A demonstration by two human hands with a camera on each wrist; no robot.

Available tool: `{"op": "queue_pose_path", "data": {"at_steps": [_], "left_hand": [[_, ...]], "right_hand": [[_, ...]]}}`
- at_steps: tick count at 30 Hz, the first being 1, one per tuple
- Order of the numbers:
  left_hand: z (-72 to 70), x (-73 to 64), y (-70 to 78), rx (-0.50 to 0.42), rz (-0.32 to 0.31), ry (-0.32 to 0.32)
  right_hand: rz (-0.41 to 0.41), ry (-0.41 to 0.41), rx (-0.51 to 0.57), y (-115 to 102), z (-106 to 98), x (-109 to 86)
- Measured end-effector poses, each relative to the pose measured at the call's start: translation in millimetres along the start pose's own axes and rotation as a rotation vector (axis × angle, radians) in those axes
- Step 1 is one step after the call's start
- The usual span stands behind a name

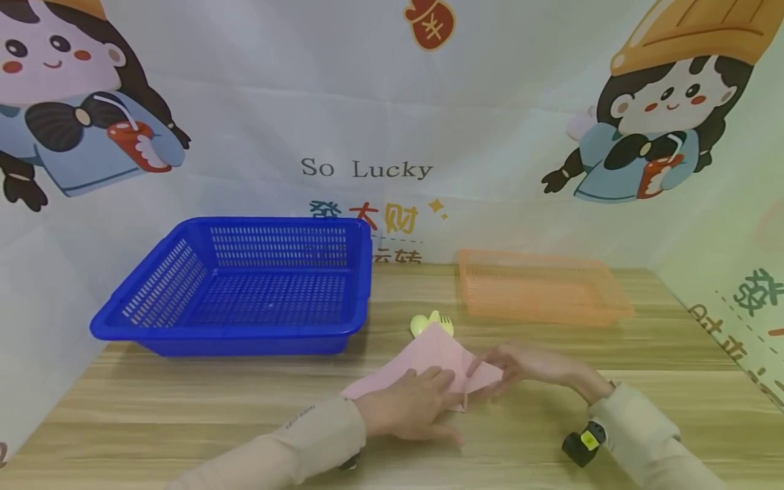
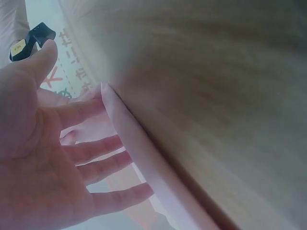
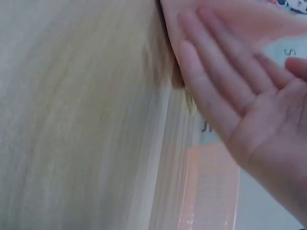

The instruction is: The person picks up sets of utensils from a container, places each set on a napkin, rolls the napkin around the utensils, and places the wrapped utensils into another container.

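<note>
A folded pink cloth (image 1: 422, 355) lies on the wooden table, one corner pointing away from me and a flap at its right. My left hand (image 1: 412, 403) rests on the near part with its fingers extended; in the left wrist view, the fingertips (image 2: 144, 190) meet the cloth's long folded edge (image 2: 139, 141). At the right corner, my right hand (image 1: 531, 363) touches the flap. Its fingers (image 3: 213, 91) look straight in the right wrist view, thumb apart. Just beyond the cloth are a pale yellow spoon (image 1: 419, 324) and fork (image 1: 446, 322), their lower parts covered by it.
A big blue plastic basket (image 1: 233, 333) stands at the left back of the table. Behind my right hand is a shallow orange basket (image 1: 545, 314). A printed curtain (image 1: 380, 102) hangs behind the table and along its sides.
</note>
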State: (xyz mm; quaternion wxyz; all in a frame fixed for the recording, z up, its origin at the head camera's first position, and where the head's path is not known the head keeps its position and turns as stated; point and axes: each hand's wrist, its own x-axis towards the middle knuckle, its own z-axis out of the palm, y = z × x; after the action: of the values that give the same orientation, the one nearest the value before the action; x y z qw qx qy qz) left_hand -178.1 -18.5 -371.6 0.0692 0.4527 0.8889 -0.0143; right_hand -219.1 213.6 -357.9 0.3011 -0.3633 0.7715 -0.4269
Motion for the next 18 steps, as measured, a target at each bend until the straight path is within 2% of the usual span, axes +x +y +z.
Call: {"op": "queue_pose_path", "data": {"at_steps": [3, 5, 6, 9, 13, 16, 18], "left_hand": [[0.2, -0.4, -0.8, -0.006, 0.005, 0.004], [0.1, -0.7, -1.1, -0.006, 0.006, 0.005], [0.1, -0.9, -1.1, -0.002, 0.007, 0.006], [-0.1, -1.1, -1.3, -0.002, 0.004, 0.004], [-1.1, -2.1, -0.9, -0.015, -0.009, -0.012], [-1.8, -2.7, -0.8, -0.030, -0.012, -0.019], [-1.8, -2.8, -1.0, -0.037, -0.009, -0.015]], "right_hand": [[-0.026, -0.090, 0.193, 3, -3, 0.1], [-0.025, -0.082, 0.170, 3, -4, -0.1], [-0.026, -0.077, 0.144, 4, -3, 0.2], [-0.040, -0.010, -0.069, 4, -2, 0.5], [-0.142, 0.069, -0.296, 5, 0, 4.6], [-0.199, 0.080, -0.300, 5, 2, 8.8], [-0.194, 0.085, -0.286, 3, 3, 11.6]]}}
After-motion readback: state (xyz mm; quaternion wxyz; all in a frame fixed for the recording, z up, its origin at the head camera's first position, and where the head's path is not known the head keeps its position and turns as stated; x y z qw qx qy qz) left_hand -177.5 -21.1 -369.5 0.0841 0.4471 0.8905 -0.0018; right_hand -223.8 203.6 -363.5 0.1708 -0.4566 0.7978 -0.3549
